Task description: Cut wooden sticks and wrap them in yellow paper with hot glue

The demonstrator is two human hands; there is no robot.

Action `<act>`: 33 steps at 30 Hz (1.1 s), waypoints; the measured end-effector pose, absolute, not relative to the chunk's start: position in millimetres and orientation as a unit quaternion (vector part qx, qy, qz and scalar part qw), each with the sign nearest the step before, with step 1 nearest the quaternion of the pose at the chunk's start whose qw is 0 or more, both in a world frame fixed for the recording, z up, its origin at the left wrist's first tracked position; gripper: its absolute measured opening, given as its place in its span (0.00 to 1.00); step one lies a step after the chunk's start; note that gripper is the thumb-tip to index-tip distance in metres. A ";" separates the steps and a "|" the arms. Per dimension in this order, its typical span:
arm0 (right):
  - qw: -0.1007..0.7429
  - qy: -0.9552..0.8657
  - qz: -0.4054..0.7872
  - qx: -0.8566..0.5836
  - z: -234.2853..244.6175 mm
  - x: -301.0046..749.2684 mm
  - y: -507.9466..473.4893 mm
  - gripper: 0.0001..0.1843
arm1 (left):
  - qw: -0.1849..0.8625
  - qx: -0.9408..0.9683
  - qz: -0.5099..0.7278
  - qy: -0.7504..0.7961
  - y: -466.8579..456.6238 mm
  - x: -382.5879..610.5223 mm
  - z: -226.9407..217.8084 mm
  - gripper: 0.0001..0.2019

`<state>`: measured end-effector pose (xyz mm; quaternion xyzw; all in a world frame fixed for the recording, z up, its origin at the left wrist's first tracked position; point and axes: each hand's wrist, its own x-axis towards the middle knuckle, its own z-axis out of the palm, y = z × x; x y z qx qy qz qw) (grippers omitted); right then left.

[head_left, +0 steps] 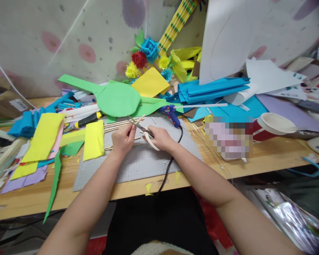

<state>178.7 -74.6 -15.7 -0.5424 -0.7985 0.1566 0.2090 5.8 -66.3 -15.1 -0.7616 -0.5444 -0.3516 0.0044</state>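
Note:
My left hand (124, 139) is closed around thin wooden sticks (116, 124) over a grey cutting mat (138, 159). My right hand (161, 138) grips white-handled scissors (145, 131); their blades point up and left toward a stick held at my left fingertips. A blue glue gun (171, 112) lies just beyond my right hand, and its black cord (170, 163) runs past my right wrist and over the table's front edge. A large green paper shape (117, 99) lies behind both hands.
Yellow paper (94, 140), blue, purple and green sheets cover the wooden table (268, 159) on the left. Paper flowers (146, 56) stand at the back. A paper cup (273, 125) lies at right, near blue folded paper (215, 90) and white sheets.

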 end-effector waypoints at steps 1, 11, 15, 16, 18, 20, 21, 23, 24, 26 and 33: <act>0.208 -0.798 0.156 -0.544 -15.6 177.9 -74.9 0.13 | 0.002 -0.762 -0.350 -0.545 -66.8 6.4 -15.4 0.20; 0.248 -0.790 0.124 -0.547 -20.8 173.7 -73.4 0.12 | -0.025 -0.769 -0.338 -0.542 -67.6 9.7 -20.6 0.19; 0.231 -0.789 0.111 -0.558 -18.2 173.5 -74.8 0.12 | -0.035 -0.771 -0.337 -0.540 -68.9 10.3 -19.4 0.19; 0.223 -0.789 0.107 -0.562 -17.3 173.2 -75.2 0.12 | -0.034 -0.770 -0.336 -0.541 -69.0 10.1 -19.4 0.19; 0.209 -0.786 0.096 -0.574 -15.6 172.4 -75.7 0.12 | -0.029 -0.768 -0.331 -0.548 -68.7 9.5 -20.1 0.19; 0.196 -0.784 0.091 -0.581 -14.2 171.3 -75.5 0.12 | -0.014 -0.765 -0.322 -0.557 -68.0 8.9 -21.2 0.19; 0.190 -0.784 0.091 -0.584 -13.6 170.8 -75.1 0.12 | -0.004 -0.765 -0.318 -0.560 -67.6 8.8 -21.8 0.19; 0.181 -0.782 0.093 -0.590 -13.0 169.5 -73.9 0.13 | 0.020 -0.764 -0.322 -0.559 -67.1 9.0 -22.5 0.17; 0.178 -0.781 0.094 -0.592 -12.9 168.9 -73.2 0.13 | 0.029 -0.762 -0.333 -0.555 -66.9 9.1 -22.6 0.17; 0.183 -0.778 0.091 -0.594 -13.1 167.6 -72.0 0.13 | 0.036 -0.756 -0.365 -0.543 -66.9 9.1 -22.2 0.15; 0.217 -0.780 0.105 -0.577 -14.5 167.2 -72.6 0.12 | -0.017 -0.769 -0.397 -0.501 -67.2 5.3 -20.7 0.15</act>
